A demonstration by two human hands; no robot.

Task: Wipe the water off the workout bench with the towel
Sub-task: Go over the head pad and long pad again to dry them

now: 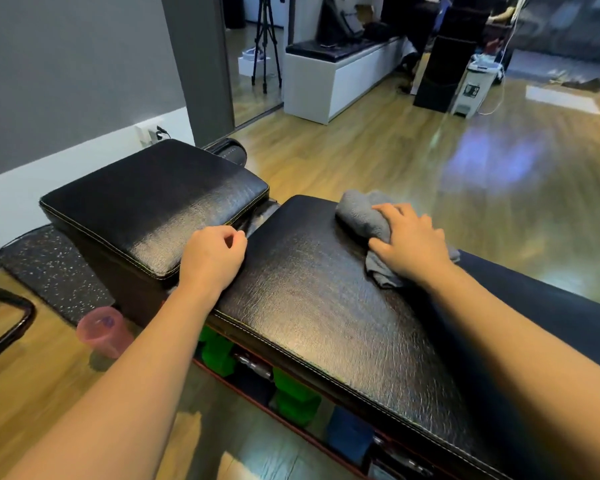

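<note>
1. Glossy black, grain-textured padded leatherette workout bench [326, 306], edged with pale stitching.
2. Crumpled grey terry towel [361, 216] against the black pad.
3. Translucent pink plastic cup [103, 332] on the honey-toned wood-plank floor [413, 157].
4. Black rubber mat [52, 268] speckled white.
5. Bright green blocks [295, 396] and a blue one [349, 434] under the bench.
6. Grey wall [73, 64] over a white band.

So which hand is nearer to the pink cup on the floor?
Left. The left hand rests on the bench's near edge, above the pink cup; the right hand presses the towel at the far edge.
</note>
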